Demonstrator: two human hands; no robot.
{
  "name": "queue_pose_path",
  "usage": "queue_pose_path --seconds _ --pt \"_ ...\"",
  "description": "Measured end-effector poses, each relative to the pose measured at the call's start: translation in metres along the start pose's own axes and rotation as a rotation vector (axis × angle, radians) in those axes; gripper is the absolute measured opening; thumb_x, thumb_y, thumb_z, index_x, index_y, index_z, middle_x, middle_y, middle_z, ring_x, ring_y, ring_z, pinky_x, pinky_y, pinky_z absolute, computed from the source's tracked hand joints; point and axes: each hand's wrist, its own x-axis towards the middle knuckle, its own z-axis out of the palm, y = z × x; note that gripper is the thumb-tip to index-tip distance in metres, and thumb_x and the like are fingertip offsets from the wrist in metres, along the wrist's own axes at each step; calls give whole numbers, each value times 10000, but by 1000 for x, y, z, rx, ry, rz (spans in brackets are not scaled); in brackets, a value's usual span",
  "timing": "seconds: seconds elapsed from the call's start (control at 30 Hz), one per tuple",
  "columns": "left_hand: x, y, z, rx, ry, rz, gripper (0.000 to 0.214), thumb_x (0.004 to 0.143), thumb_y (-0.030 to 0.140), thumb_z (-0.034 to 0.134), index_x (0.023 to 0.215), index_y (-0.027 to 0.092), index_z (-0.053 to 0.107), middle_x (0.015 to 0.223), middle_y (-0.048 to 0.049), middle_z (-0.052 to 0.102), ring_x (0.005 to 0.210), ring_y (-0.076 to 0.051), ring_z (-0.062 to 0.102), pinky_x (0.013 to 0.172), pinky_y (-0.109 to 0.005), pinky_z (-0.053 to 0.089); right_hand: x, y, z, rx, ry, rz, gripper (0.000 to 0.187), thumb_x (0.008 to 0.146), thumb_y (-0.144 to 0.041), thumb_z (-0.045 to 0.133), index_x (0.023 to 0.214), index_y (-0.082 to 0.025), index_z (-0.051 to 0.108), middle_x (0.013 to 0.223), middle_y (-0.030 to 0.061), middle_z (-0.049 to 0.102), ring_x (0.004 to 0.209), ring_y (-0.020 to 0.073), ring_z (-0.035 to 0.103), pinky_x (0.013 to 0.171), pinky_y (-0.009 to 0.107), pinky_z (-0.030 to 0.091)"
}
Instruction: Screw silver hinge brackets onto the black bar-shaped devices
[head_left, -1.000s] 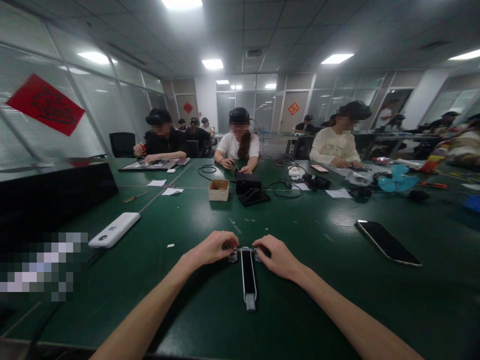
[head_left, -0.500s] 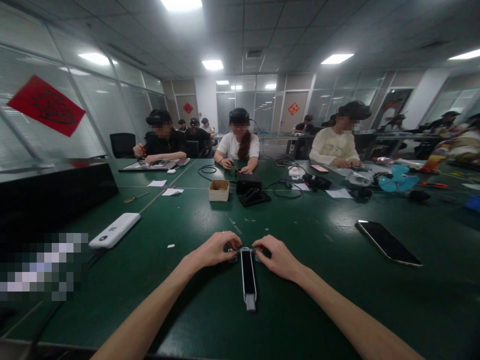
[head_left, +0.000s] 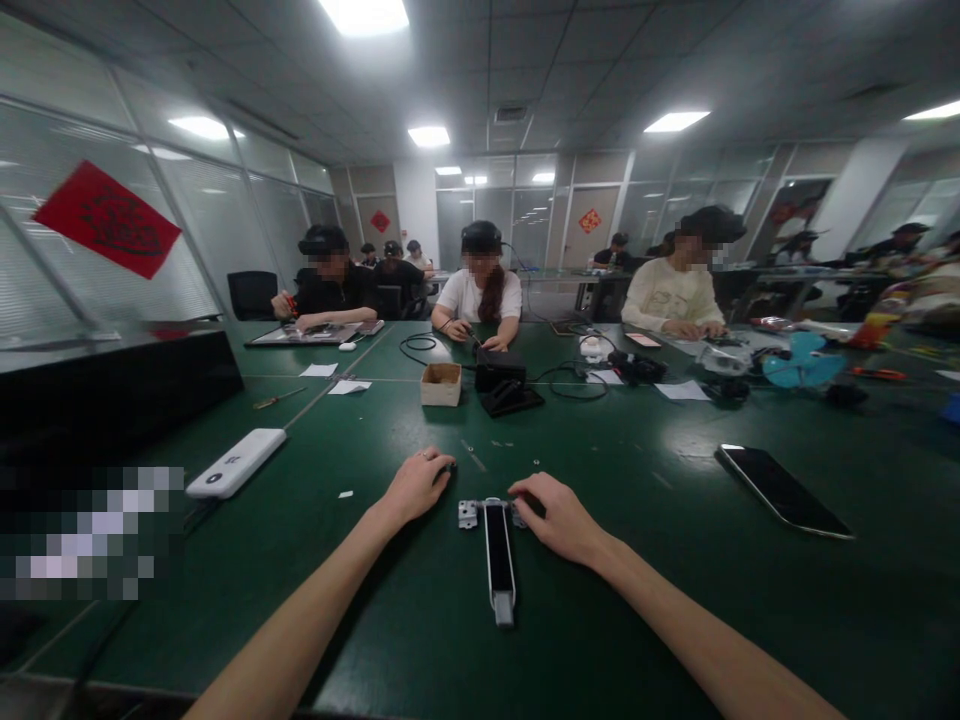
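In front of me a long narrow piece (head_left: 499, 555) with a black face and pale rim lies on the green table, a grey block at its near end. A small silver metal bracket (head_left: 467, 514) sticks out at its far left side. My left hand (head_left: 412, 490) is up and left of that bracket, fingers curled together on the table; a tiny dark thing shows at the fingertips, too small to name. At the far right end, my right hand (head_left: 559, 515) has thumb and forefinger closed on a second metal bracket (head_left: 519, 516), mostly hidden by the fingers.
Tiny loose parts lie beyond my hands. A white power bank (head_left: 236, 463) is to the left, a phone (head_left: 784, 490) to the right. Farther off stand a small open box (head_left: 441, 385), a black device (head_left: 502, 380) and a blue fan (head_left: 802, 362). Several people sit opposite.
My left hand has let go of the left bracket and moved up and left, uncovering it. The right hand stays at the right bracket.
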Motion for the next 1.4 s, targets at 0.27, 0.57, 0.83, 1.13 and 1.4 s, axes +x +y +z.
queue_pose_path --seconds 0.27,0.57,0.83,1.13,1.4 --pt "1 9 -4 28 -25 -56 177 894 179 472 956 187 638 988 -67 615 913 -206 579 781 -300 448 -1 1 0 42 -16 24 216 901 -243 478 1043 -175 626 987 62 631 870 174 585 759 317 509" --pt "1 13 -6 11 -11 -58 154 915 192 441 900 153 590 922 -73 622 847 -199 593 733 -290 441 0 4 2 18 54 -35 195 891 -205 495 1032 -175 626 947 64 634 836 173 591 721 318 524" --pt "-9 59 -19 -501 -18 80 163 878 262 501 876 167 633 819 -6 668 717 -134 603 652 -221 445 -1 -13 0 -51 211 -311 169 841 -154 553 999 -176 608 899 64 647 830 186 586 733 337 506" --pt "-16 78 -16 -724 9 131 100 817 207 576 895 150 605 723 20 643 623 -101 567 596 -193 434 -1 -13 9 -27 311 -399 39 852 -190 576 884 -187 598 810 47 635 768 177 565 678 309 488" --pt "-18 78 -17 -707 -2 230 187 845 211 548 1023 155 560 756 18 620 658 -112 574 639 -217 451 -1 -15 7 8 289 -403 102 847 -147 560 925 -188 612 845 48 641 798 175 578 697 302 505"
